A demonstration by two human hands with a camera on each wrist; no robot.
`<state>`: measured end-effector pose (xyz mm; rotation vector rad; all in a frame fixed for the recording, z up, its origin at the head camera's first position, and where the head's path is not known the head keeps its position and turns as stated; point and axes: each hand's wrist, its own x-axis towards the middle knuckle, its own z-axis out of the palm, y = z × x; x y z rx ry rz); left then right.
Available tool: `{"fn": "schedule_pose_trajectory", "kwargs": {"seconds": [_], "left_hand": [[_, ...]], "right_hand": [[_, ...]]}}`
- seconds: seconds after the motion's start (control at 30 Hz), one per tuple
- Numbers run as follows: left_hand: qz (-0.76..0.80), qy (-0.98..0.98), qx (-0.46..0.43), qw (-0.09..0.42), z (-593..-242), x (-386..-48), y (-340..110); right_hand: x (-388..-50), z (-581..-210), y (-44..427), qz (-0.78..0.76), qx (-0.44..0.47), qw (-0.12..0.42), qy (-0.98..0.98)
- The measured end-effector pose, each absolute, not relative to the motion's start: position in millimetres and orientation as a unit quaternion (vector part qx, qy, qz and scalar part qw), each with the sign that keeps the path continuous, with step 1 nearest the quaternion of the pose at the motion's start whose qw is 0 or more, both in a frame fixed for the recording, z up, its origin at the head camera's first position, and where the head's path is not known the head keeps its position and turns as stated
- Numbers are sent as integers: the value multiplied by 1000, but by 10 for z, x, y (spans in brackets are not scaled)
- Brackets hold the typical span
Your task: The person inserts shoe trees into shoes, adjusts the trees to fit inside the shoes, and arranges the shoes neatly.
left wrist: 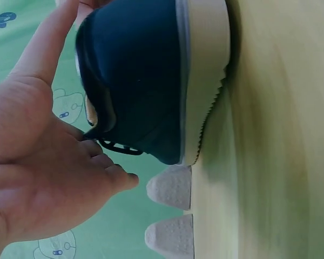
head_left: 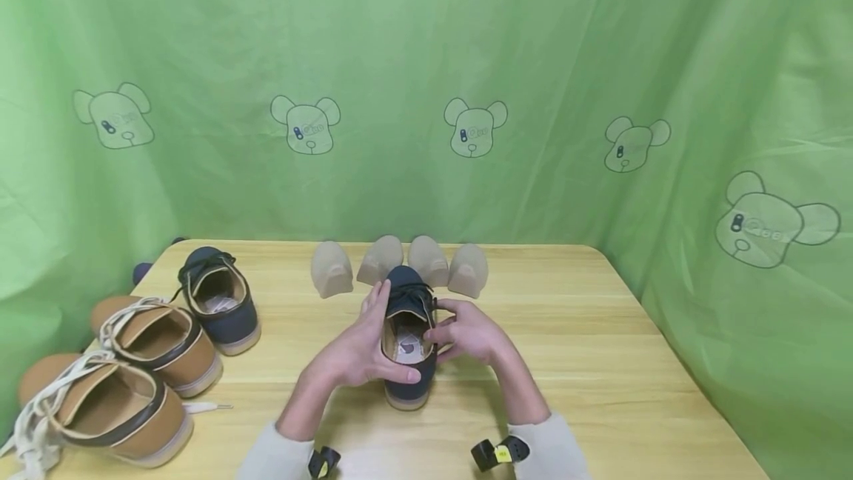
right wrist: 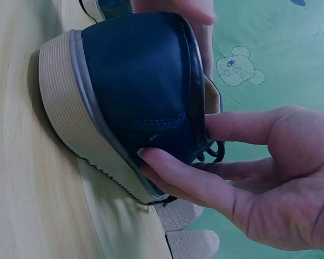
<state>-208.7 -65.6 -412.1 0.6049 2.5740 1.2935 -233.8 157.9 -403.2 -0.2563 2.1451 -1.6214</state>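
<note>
A navy lace-up shoe [head_left: 408, 388] stands on the table, toe away from me and heel toward me. My left hand [head_left: 360, 350] lies along its left side, fingers stretched toward the laces and thumb reaching across the heel opening. In the left wrist view, the palm is apart from the navy upper [left wrist: 140, 75]. My right hand [head_left: 469, 332] pinches the shoe's right side wall. The right wrist view shows its thumb [right wrist: 237, 125] inside the collar and the fingers against the outside of the upper [right wrist: 135, 70]. A pale insole with a dark mark shows inside the shoe.
Several beige toe-shaped forms [head_left: 332, 270] stand in a row beyond the shoe. At left are another navy shoe [head_left: 229, 326] and two tan shoes [head_left: 200, 361] with white laces. A white lace end [head_left: 205, 407] lies beside them. Green curtain [head_left: 426, 35] surrounds the table.
</note>
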Motion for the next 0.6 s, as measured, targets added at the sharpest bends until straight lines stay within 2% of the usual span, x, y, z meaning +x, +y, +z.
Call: {"fn": "schedule_pose_trajectory", "kwargs": {"seconds": [0.23, 0.6], "left_hand": [[429, 873, 213, 90, -4143, -2104, -627], [418, 866, 252, 113, -4138, -2135, -676]], "right_hand": [[-2337, -4029, 1589, -584, -85, 216, 778], [-2327, -4034, 1578, -585, -87, 214, 777]]}}
